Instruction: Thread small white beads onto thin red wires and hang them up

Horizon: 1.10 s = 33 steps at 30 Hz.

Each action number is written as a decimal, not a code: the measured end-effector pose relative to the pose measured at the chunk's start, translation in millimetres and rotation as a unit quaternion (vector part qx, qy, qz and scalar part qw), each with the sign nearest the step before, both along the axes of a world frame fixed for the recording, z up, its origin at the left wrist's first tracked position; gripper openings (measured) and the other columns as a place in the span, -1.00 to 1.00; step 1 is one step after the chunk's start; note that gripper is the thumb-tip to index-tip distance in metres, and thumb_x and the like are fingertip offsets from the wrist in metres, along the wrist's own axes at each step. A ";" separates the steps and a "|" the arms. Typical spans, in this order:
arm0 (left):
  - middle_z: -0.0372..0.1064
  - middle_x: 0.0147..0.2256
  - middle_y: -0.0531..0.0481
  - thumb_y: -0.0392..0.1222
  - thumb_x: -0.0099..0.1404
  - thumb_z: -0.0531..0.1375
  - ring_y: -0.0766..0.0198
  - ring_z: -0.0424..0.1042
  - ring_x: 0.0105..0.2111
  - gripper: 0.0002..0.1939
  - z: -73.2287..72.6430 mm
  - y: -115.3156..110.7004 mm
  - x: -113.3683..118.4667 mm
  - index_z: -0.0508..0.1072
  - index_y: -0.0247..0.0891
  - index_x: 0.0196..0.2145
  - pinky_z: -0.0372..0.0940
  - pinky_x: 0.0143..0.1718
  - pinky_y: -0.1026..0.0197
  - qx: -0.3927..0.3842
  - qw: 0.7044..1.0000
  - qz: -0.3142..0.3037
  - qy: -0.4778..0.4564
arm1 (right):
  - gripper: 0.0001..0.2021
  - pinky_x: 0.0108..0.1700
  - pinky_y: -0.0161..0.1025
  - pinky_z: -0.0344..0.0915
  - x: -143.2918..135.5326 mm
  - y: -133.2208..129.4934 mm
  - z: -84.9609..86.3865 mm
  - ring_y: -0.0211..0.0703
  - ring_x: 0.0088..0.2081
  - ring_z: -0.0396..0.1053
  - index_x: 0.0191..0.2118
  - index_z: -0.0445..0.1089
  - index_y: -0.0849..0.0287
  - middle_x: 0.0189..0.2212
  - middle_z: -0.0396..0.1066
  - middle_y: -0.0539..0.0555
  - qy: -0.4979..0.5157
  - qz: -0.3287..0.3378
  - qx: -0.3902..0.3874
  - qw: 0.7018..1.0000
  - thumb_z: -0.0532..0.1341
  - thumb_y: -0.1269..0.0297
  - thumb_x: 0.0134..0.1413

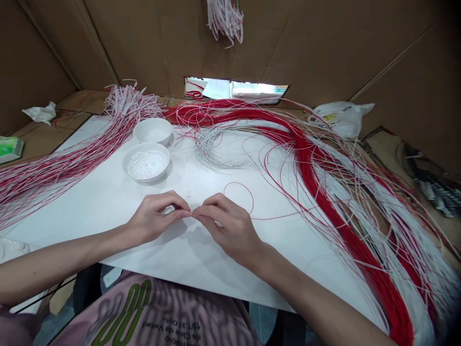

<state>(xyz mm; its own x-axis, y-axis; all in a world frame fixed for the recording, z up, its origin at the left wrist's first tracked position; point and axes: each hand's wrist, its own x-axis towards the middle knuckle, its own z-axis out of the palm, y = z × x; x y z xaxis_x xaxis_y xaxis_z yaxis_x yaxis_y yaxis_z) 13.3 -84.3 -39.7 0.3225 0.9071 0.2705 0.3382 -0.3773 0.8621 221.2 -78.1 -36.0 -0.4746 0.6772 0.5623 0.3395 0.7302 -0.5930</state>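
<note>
My left hand (158, 217) and my right hand (228, 228) meet fingertip to fingertip over the white tabletop (230, 180). Each pinches with thumb and forefinger at the same spot, where a tiny pale piece shows; its kind is too small to tell. Beyond my right hand, a thin red cord (253, 202) curls in a loop and runs right to the big bundle; its near end is hidden behind that hand. A white bowl (165, 166) full of small white pieces stands beyond my left hand, with a second white bowl (170, 132) just behind it.
Long red cords (306, 168) and white cords (334, 202) sweep along the right side. A coil of white cord (205, 149) lies mid-table. Red-and-white strands with white-tipped ends (133, 103) spread left. Cardboard walls (144, 43) surround the table; a plastic bag (345, 117) sits back right.
</note>
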 end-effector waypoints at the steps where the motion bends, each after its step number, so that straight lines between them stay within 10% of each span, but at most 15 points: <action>1: 0.50 -0.40 -0.03 -0.25 0.28 0.25 0.29 0.46 -0.40 -0.94 0.1 0.1 0.1 0.53 -0.26 -0.34 0.31 -0.37 0.25 0.003 1.000 -0.006 0.008 | -0.88 -0.36 -0.31 0.34 0.2 0.3 -1.0 -0.28 -0.39 0.37 -0.28 0.47 0.17 -0.37 0.39 0.06 -0.003 -0.004 -0.004 1.000 0.17 0.37 0.26; 15: 0.50 -0.34 -0.06 -0.21 0.33 0.20 0.26 0.46 -0.33 -0.90 -2.0 1.3 0.3 0.50 -0.28 -0.30 0.33 -0.28 0.25 0.042 0.994 0.070 0.075 | -0.69 -0.20 -0.13 0.29 8.5 12.6 2.8 -0.08 -0.24 0.29 -0.34 0.33 0.18 -0.33 0.38 0.08 -0.123 -0.084 -0.077 0.986 0.06 0.71 -0.17; 22: 0.51 -0.33 -0.03 -0.26 0.34 0.18 0.27 0.46 -0.32 -0.93 -0.2 2.4 3.7 0.49 -0.24 -0.26 0.33 -0.26 0.24 0.098 0.991 0.016 0.087 | -0.93 -0.24 -0.23 0.32 -3.6 -0.8 -2.6 -0.19 -0.30 0.36 -0.22 0.34 0.17 -0.33 0.40 0.06 -0.031 -0.014 -0.117 0.992 0.12 0.39 0.25; 33: 0.46 -0.14 -0.11 -0.27 0.38 0.07 0.17 0.43 -0.12 -0.76 -9.6 33.4 -5.4 0.51 -0.23 -0.09 0.32 -0.07 0.11 0.115 0.970 0.053 0.208 | -0.87 -0.39 -0.31 0.20 0.4 4.4 0.7 -0.31 -0.45 0.26 -0.34 0.32 0.18 -0.37 0.34 0.00 -0.097 -0.072 -0.152 0.981 0.12 0.51 0.20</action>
